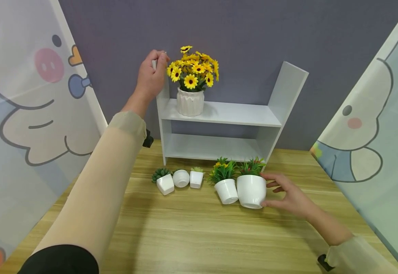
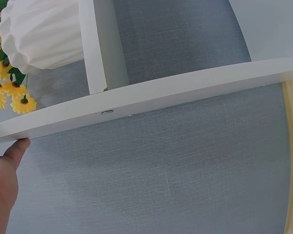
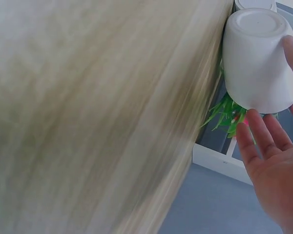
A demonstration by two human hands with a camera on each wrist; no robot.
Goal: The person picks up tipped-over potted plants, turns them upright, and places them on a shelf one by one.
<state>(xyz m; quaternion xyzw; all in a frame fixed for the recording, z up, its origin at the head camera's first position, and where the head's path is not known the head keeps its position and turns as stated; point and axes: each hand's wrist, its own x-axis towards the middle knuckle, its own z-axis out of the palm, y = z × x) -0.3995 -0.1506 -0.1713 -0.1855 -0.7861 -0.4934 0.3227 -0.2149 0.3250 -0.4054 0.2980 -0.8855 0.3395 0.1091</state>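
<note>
My left hand (image 1: 152, 74) grips the top of the left side panel of a small white shelf (image 1: 274, 114). Its thumb presses the panel's outer face in the left wrist view. Beside it, on the upper board, stands a ribbed white pot (image 1: 190, 102) of yellow artificial flowers (image 1: 195, 68). My right hand (image 1: 289, 196) is at a large white pot (image 1: 251, 192) with green leaves and red bits, lying tipped on the table. Its thumb touches near the base and its fairly straight fingers reach the rim; the palm stays apart from the pot.
Left of the large pot lies a smaller white pot (image 1: 227, 192) with yellow-flowered greenery. Further left, three small white succulent pots (image 1: 181, 179) lie in a row before the shelf. Cartoon-printed panels (image 1: 41, 95) flank the wooden table (image 1: 192, 236); a grey wall (image 1: 247, 45) stands behind.
</note>
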